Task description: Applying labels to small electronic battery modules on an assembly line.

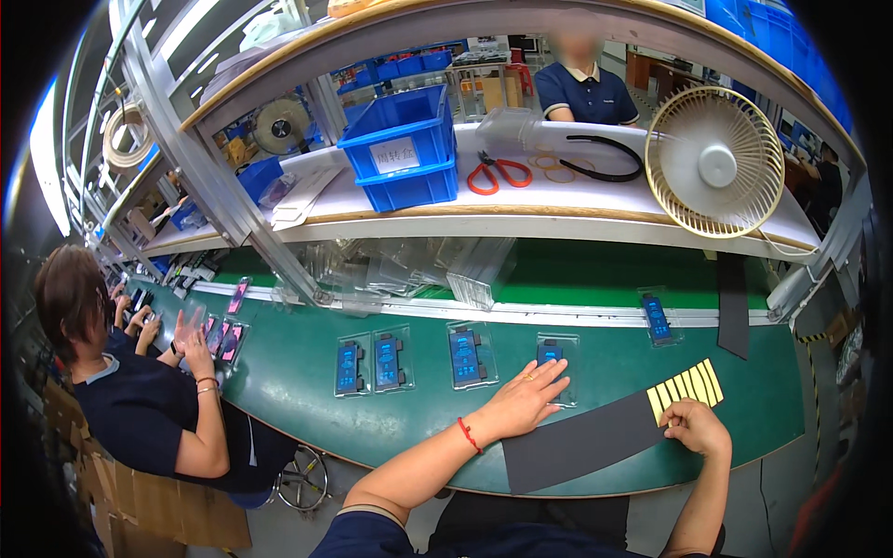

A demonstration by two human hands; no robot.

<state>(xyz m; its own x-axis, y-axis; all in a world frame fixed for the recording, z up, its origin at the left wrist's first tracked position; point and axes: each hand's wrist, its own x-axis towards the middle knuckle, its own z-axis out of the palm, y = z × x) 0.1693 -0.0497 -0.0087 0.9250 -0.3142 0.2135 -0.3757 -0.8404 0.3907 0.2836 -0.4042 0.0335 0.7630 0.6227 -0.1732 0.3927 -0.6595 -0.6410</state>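
Observation:
My left hand (526,400), a red string bracelet at its wrist, lies with fingers stretched over a clear plastic tray (566,395) and partly covers the blue-labelled flat battery (550,352) in it. My right hand (696,430) is closed in a pinch at the lower edge of a yellow sheet with black strips (693,383); whatever is between the fingertips is hidden. Beneath the yellow sheet, a long dark grey mat (586,448) slants across the bench's near edge. More such batteries sit in clear trays to the left, among them one battery (464,357) beside my left hand.
Another trayed battery (657,319) lies at the back right of the green bench (288,372). A shelf above holds blue bins (405,181), red-handled cutters (498,174) and a fan (716,166). At left, a co-worker (139,409) handles a clear piece; another person (586,88) sits beyond the shelf.

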